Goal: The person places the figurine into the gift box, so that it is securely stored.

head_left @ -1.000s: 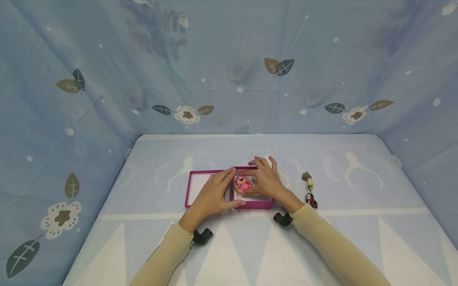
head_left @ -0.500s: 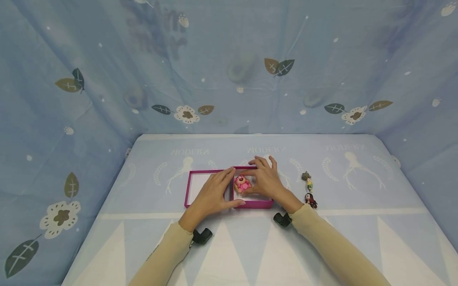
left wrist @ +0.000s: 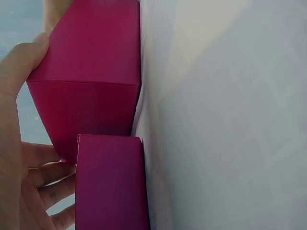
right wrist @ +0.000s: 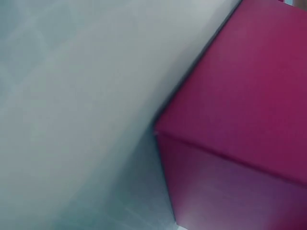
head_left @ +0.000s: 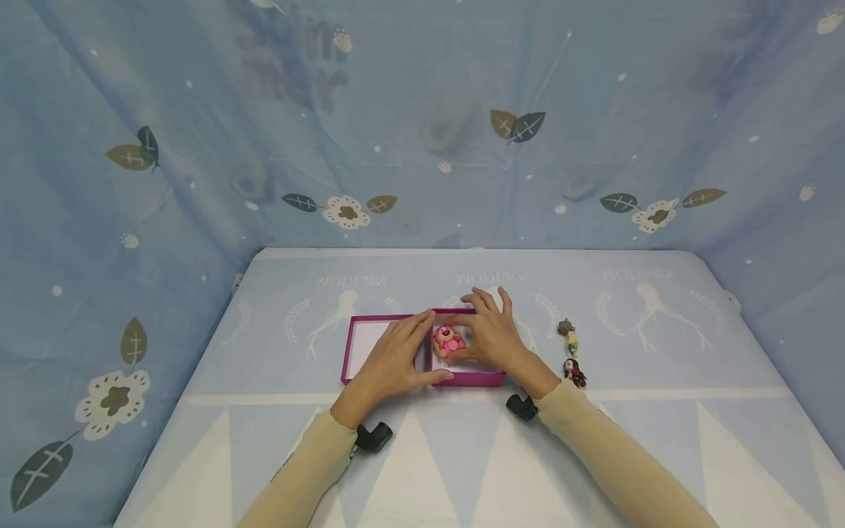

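Note:
A deep magenta box [head_left: 470,379] with a white inside stands in the middle of the table. My left hand [head_left: 389,358] spans its left side, thumb at the front wall and fingers toward the back corner. In the left wrist view the thumb lies on the top edge of the box [left wrist: 91,48]. Inside the box, at its left wall, is a pink bear figurine [head_left: 447,339]. My right hand [head_left: 494,339] reaches in and pinches this bear between thumb and index finger, other fingers raised. The right wrist view holds only the outer walls of the box [right wrist: 240,86]; the hand is hidden there.
A shallower magenta box part [head_left: 376,317], white inside, lies against the box's left side, partly under the left hand. To the right lie a small figurine with a grey-brown top [head_left: 565,328] and a dark-haired figurine [head_left: 573,372]. A blue patterned curtain [head_left: 422,147] encloses the table.

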`<control>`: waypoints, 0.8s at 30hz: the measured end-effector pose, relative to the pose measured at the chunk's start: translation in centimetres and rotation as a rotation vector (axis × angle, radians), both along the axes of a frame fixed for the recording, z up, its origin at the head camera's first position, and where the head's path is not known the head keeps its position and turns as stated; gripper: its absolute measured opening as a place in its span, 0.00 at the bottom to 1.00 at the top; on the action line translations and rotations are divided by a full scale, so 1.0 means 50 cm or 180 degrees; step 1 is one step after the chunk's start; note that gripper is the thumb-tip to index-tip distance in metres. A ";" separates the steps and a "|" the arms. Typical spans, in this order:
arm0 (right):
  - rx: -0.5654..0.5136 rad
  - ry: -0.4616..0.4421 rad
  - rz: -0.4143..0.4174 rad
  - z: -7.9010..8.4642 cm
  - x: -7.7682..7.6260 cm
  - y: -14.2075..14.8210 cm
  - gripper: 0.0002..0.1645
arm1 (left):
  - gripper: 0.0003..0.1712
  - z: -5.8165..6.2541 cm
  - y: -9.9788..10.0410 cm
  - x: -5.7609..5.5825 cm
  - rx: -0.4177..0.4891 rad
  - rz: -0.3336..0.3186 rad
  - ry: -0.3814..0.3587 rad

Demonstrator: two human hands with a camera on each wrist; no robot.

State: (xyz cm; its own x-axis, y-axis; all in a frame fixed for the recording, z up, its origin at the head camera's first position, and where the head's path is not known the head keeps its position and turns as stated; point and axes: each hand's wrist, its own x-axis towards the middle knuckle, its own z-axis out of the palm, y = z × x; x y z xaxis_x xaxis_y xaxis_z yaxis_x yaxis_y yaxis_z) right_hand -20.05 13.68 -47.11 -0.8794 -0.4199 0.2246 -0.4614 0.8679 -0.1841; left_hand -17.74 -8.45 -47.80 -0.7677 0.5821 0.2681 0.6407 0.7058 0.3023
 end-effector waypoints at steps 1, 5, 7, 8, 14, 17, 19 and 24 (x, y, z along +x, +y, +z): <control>-0.0003 0.0004 0.0000 0.000 0.001 0.000 0.39 | 0.59 0.000 0.000 0.000 0.0002 0.0000 0.0009; 0.0013 0.0022 0.0004 0.002 0.002 0.000 0.39 | 0.59 0.001 0.001 0.000 -0.0003 0.0003 0.0013; 0.0030 0.0035 0.0009 0.003 0.001 0.001 0.39 | 0.60 0.001 0.002 0.000 -0.0012 0.0011 0.0004; 0.0027 0.0034 0.0014 0.003 0.001 0.001 0.39 | 0.60 0.002 0.002 0.000 -0.0013 0.0014 -0.0005; 0.0003 0.0050 0.0037 0.000 0.000 0.001 0.40 | 0.60 0.002 0.002 0.000 0.0004 0.0014 -0.0005; 0.0005 0.0046 0.0050 -0.001 0.001 0.001 0.41 | 0.60 0.001 0.001 0.000 0.0010 -0.0004 0.0014; 0.0015 0.0036 0.0058 0.000 0.002 0.002 0.41 | 0.60 0.000 0.001 0.000 0.0008 -0.0010 0.0014; -0.0083 -0.0036 0.0145 0.010 0.006 0.004 0.43 | 0.60 0.000 0.000 -0.002 -0.0012 0.0015 -0.0016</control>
State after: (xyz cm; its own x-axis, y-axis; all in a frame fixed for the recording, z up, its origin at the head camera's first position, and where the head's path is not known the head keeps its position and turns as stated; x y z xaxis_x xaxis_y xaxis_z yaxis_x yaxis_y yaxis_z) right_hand -19.77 13.90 -46.60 -0.8620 -0.4537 0.2261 -0.4981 0.8409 -0.2117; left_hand -17.84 -8.43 -47.82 -0.7717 0.5795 0.2620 0.6359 0.7098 0.3029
